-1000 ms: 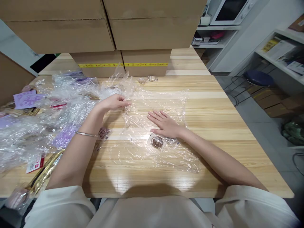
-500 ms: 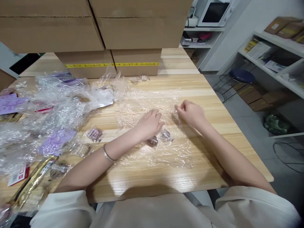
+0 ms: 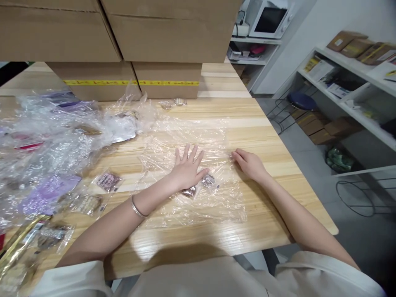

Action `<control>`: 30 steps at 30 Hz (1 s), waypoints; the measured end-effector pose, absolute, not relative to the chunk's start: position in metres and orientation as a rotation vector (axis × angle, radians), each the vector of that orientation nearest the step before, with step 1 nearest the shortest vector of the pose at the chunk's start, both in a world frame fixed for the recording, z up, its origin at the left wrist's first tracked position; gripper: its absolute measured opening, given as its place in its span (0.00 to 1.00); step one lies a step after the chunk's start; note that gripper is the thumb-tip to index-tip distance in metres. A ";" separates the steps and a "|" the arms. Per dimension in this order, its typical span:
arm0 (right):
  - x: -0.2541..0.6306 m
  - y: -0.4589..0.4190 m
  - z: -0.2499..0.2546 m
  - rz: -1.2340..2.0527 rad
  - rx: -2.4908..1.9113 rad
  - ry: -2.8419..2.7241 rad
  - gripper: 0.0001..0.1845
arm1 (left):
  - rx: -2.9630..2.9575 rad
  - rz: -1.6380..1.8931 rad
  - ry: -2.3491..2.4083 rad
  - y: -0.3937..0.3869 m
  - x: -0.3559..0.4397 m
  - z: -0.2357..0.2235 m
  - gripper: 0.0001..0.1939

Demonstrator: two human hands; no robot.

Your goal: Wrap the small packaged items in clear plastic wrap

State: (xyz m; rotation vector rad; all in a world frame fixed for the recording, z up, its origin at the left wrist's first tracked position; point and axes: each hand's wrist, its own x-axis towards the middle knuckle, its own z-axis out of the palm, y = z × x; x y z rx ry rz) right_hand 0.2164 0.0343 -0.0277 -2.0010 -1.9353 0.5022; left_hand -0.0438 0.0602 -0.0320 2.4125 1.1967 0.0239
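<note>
A sheet of clear plastic film (image 3: 216, 206) lies spread and wrinkled over the wooden table in front of me. My left hand (image 3: 188, 171) rests flat on it, fingers spread. Just below that palm sits a small dark-brown packaged snack (image 3: 189, 191), partly covered by the hand. Beside my thumb is a second small wrapped snack (image 3: 208, 180) with a greyish look. At the right edge of the film, my right hand (image 3: 250, 164) is closed, thumb and fingers pinched together on the film's edge.
Crumpled plastic packaging (image 3: 64, 136) is heaped at the left. Near it lie a pink wrapped snack (image 3: 107, 181), a pale wrapped snack (image 3: 89, 203) and a gold pouch (image 3: 21, 243). Large cardboard boxes (image 3: 167, 37) stand at the back. Shelves (image 3: 355, 86) line the right wall.
My left hand has flattened and spread its fingers on the film. The right hand has lowered toward the film's right edge. The whole view has shifted slightly.
</note>
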 end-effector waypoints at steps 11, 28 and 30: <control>0.217 0.058 -0.017 1.557 -1.616 -1.009 0.05 | 2.404 -0.036 1.198 0.061 -0.044 -0.031 0.43; 0.241 0.053 -0.018 1.569 -1.596 -0.810 0.02 | 2.420 -0.016 1.203 0.060 -0.044 -0.032 0.42; 0.242 0.053 -0.021 1.514 -1.612 -0.801 0.01 | 2.421 -0.012 1.199 0.060 -0.044 -0.032 0.42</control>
